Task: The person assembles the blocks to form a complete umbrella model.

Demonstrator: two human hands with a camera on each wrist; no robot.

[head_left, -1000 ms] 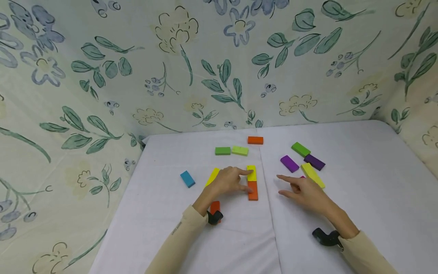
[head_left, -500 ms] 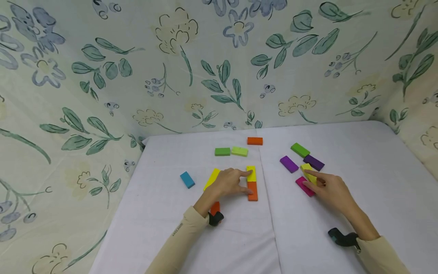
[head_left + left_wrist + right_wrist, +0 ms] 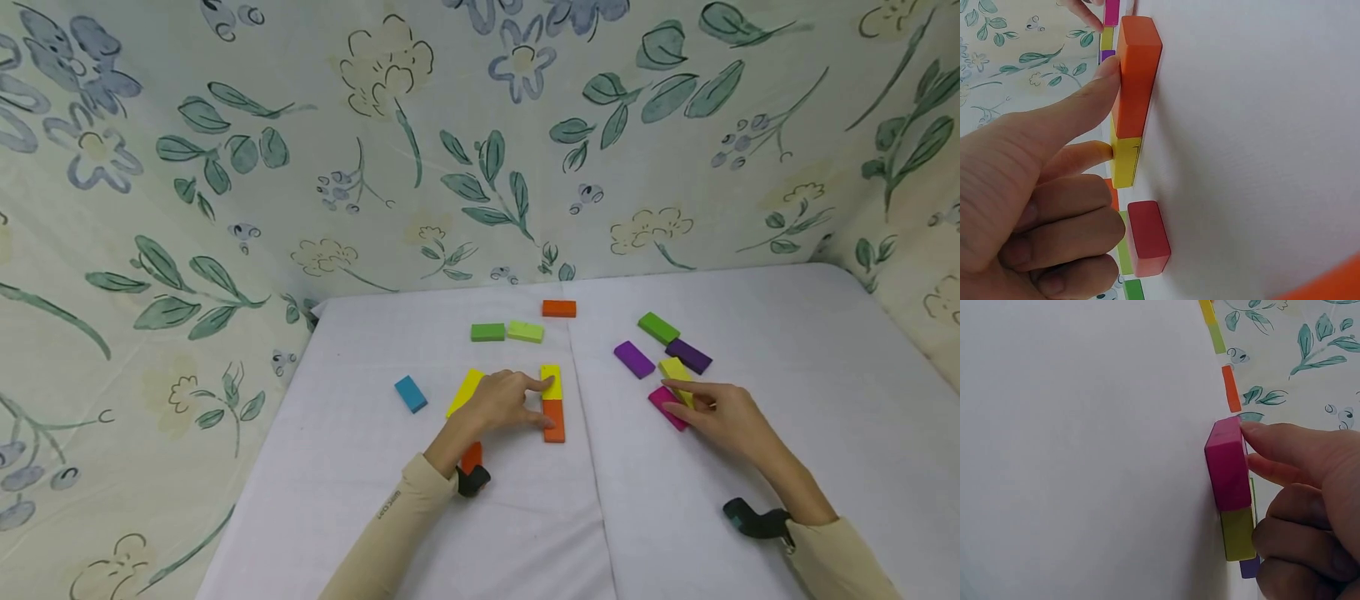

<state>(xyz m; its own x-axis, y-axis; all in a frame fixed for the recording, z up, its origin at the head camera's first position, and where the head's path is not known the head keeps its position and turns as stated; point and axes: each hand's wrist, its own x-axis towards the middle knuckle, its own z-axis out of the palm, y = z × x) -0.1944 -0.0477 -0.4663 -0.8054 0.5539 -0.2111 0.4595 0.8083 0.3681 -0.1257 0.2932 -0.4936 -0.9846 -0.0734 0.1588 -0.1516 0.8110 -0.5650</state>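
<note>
In the head view my left hand (image 3: 504, 402) reaches over two blocks lying end to end. Its forefinger presses the top of the yellow block (image 3: 551, 385); its thumb rests on the orange block (image 3: 553, 427). The left wrist view shows the other left fingers curled beside a red block (image 3: 1149, 240). My right hand (image 3: 723, 412) has its thumb on the magenta block (image 3: 1230, 472) and its forefinger extended across a second yellow block (image 3: 673, 369). These two blocks lie touching. The right forefinger's contact is partly hidden in the right wrist view.
Beyond the right hand lie a purple block (image 3: 634, 359), a dark purple block (image 3: 690, 356) and a green block (image 3: 658, 327). Two green blocks and an orange-red block (image 3: 559, 308) lie farther back. Left are a blue block (image 3: 411, 393) and another yellow block (image 3: 464, 393).
My right hand has moved right from beside the middle of the table to the magenta and yellow blocks. Its forefinger has since shifted slightly nearer. The left hand has stayed on its two blocks.
</note>
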